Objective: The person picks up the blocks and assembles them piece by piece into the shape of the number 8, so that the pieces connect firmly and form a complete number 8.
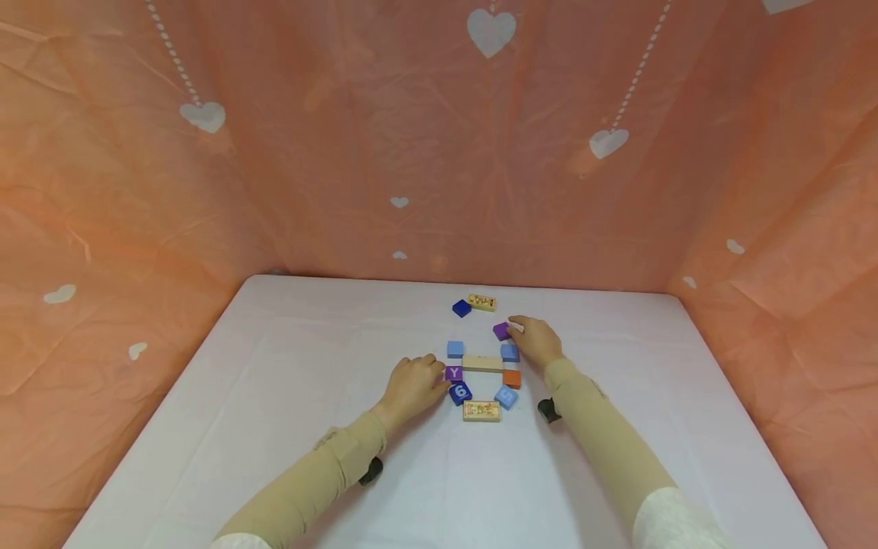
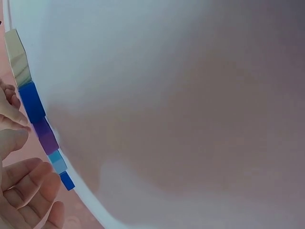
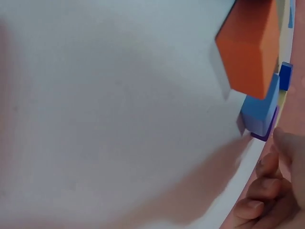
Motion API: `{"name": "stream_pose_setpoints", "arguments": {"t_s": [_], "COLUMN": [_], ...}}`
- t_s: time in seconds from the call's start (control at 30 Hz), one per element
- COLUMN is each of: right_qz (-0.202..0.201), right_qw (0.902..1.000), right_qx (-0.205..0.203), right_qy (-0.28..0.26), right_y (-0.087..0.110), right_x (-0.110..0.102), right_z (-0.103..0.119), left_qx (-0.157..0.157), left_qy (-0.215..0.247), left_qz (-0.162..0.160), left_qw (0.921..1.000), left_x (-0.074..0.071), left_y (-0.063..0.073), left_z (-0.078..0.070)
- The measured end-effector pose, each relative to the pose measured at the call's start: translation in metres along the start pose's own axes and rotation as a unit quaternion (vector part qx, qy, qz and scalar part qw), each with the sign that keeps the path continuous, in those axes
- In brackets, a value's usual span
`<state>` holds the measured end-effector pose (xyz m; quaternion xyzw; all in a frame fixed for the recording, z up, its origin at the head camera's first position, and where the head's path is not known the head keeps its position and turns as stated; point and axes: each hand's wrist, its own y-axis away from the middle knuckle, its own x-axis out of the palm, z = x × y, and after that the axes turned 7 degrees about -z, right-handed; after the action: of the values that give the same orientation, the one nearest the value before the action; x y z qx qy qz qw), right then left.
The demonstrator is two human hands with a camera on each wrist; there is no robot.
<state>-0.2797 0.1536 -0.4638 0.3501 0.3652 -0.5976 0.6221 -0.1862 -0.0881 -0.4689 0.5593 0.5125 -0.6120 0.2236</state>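
My left hand [image 1: 414,385] is beside the left column of blocks, with its thumb and loosely bent fingers apart and nothing between them. Nearest to it are a purple block marked Y [image 1: 453,373] and a dark blue block marked 6 [image 1: 460,393]. Farther back, my right hand [image 1: 538,341] pinches a plain purple block [image 1: 501,331] between thumb and finger. Just in front of that block is a blue block [image 1: 509,352], followed by an orange block [image 1: 511,378]. In the right wrist view the blue block [image 3: 259,114] partly hides the purple block [image 3: 265,131].
A plain wooden plank [image 1: 482,364] lies between the two columns. A light blue block [image 1: 456,349] and another marked 5 [image 1: 506,396] are near it. Printed wooden blocks lie in front [image 1: 482,411] and behind [image 1: 482,303], the latter beside a dark blue block [image 1: 462,308].
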Motion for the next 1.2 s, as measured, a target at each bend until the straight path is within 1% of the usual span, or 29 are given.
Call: {"name": "stream_pose_setpoints", "arguments": {"t_s": [0.13,0.3,0.53,0.67,0.87,0.97,1.1,1.2], "right_qz": [0.004,0.006,0.038,0.055,0.06,0.07,0.077,0.077], "right_qw": [0.9999,0.9998,0.9991,0.9984,0.9979,0.9971,0.9966,0.9966], "right_qx": [-0.013,-0.017,-0.017,-0.006,-0.008,-0.01,-0.023,-0.022], "right_qy": [-0.003,-0.002,0.007,-0.005,-0.023,-0.028,-0.017,-0.016], "right_y": [0.0,0.001,-0.003,-0.005,-0.004,-0.003,-0.001,0.001], "right_x": [0.001,0.001,0.0,-0.001,-0.006,-0.009,-0.01,-0.011], "right_z": [-0.002,-0.003,-0.002,-0.002,-0.001,0.0,-0.001,-0.001], "left_qx": [-0.001,0.007,0.008,0.007,0.007,0.006,0.003,0.001], "left_qy": [-0.008,-0.007,-0.009,-0.009,-0.014,-0.013,-0.008,-0.004], "left_qz": [-0.003,-0.009,-0.01,-0.008,-0.004,-0.003,0.001,-0.005], "left_qw": [1.0,0.9999,0.9999,0.9999,0.9999,0.9999,1.0,1.0], "left_x": [0.001,0.004,0.004,0.004,0.002,0.0,-0.001,0.0], "left_y": [0.001,0.001,0.001,0.001,0.001,0.0,0.0,-0.003], "left_z": [0.001,0.001,0.0,0.0,-0.001,-0.001,-0.002,-0.001]}}
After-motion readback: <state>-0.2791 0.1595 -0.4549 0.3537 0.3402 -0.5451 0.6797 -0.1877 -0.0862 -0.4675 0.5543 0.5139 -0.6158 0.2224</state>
